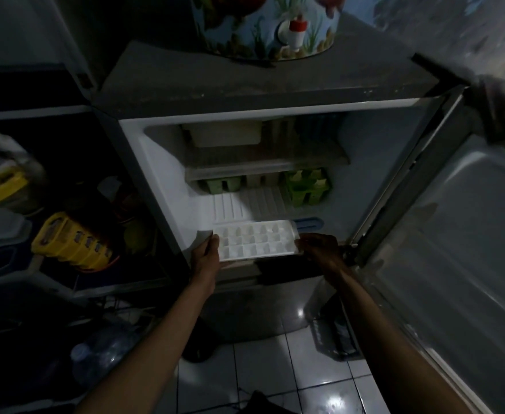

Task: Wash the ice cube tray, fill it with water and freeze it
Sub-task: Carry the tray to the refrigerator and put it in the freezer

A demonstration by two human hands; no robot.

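Observation:
A white ice cube tray point(255, 239) with several compartments lies level at the front lip of the open freezer compartment point(167, 186). My left hand point(206, 258) grips the tray's left end, thumb on top of the rim. My right hand point(320, 248) pinches the tray's right end. Both forearms reach up from the bottom of the view. Whether the tray rests on the freezer floor or hangs just above it cannot be told.
Green moulds point(308, 186) and a white box point(224, 134) sit deeper in the freezer, on and under a shelf point(239, 171). The freezer door point(454, 249) stands open at right. A patterned water dispenser point(275, 25) tops the fridge. Yellow containers point(72, 240) fill shelves at left.

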